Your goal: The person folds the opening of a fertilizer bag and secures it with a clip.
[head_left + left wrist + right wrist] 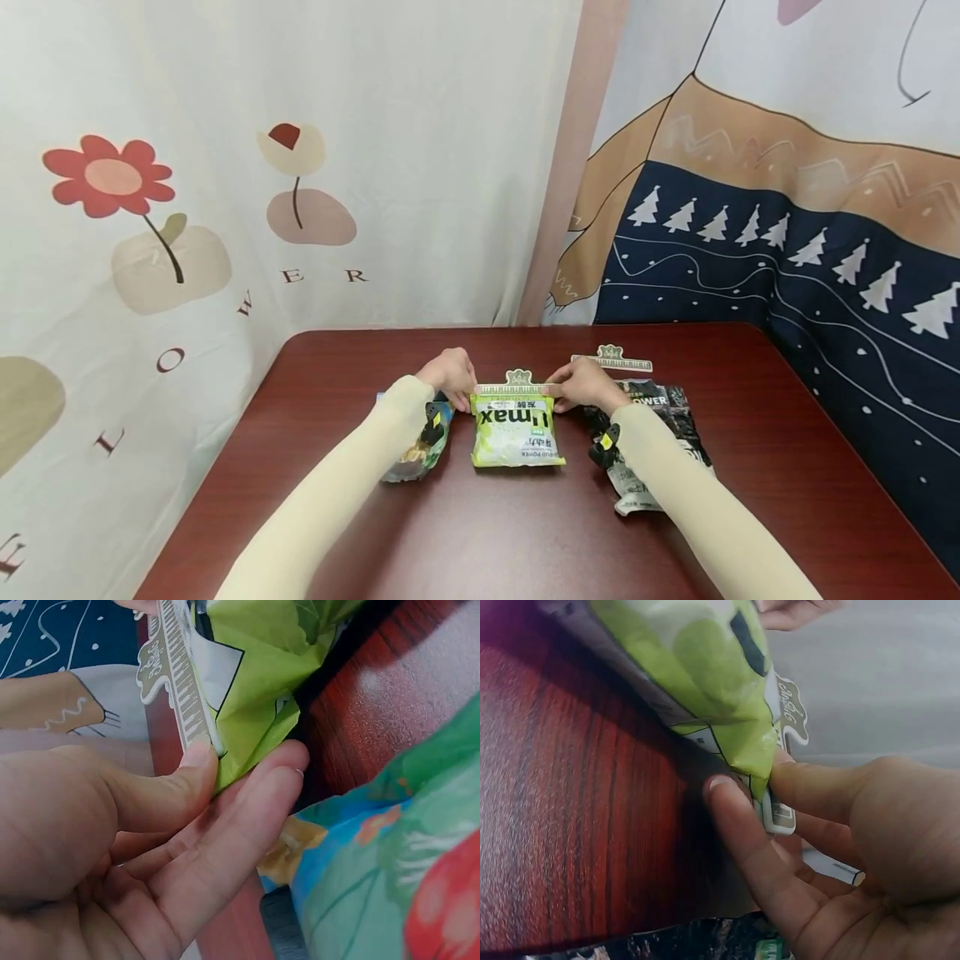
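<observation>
While the green bag [516,432] is pinched at both top corners by left hand [452,375] and right hand [583,385], clip [517,387] along that edge, it is flanked by blue bag [415,468] and black bag [681,421], on the table [495,542].

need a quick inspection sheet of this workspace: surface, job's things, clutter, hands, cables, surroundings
Surface: table, dark red, glossy
Job's things: green bag with a clip along its far edge
Clutter: patterned bag on the left; black bag on the right, partly hidden by the right sleeve; second clip beyond it
Hands: left hand and right hand pinch the green bag's far corners, by the clip's ends
Cables: nothing seen
Surroundings: printed curtains around the table
</observation>
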Action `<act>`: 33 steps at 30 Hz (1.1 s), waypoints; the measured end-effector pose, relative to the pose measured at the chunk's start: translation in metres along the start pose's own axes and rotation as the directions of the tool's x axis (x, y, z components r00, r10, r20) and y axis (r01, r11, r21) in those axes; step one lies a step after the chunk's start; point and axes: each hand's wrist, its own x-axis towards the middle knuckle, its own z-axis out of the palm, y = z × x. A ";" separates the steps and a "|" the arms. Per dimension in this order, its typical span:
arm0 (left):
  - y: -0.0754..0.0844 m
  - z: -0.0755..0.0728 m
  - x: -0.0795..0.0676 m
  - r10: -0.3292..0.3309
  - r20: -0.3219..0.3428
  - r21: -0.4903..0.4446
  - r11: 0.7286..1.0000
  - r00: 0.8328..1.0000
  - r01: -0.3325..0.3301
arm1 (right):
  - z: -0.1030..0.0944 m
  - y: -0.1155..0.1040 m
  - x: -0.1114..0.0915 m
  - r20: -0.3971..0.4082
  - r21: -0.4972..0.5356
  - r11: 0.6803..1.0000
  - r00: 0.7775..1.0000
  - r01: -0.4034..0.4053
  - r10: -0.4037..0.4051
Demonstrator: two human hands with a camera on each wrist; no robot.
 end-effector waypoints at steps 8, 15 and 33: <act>0.011 0.005 -0.005 0.013 -0.055 0.130 0.991 0.998 -0.006 | 0.003 -0.009 -0.007 -0.032 -0.258 0.964 0.997 0.059 -0.070; 0.011 0.013 -0.014 0.051 -0.138 0.118 0.992 0.989 -0.034 | -0.004 -0.010 -0.014 -0.099 -0.339 0.939 0.990 0.058 -0.096; 0.045 0.044 -0.034 0.270 -0.390 -0.051 0.948 0.880 -0.314 | -0.067 0.006 -0.044 -0.121 -0.264 0.958 0.981 0.113 -0.150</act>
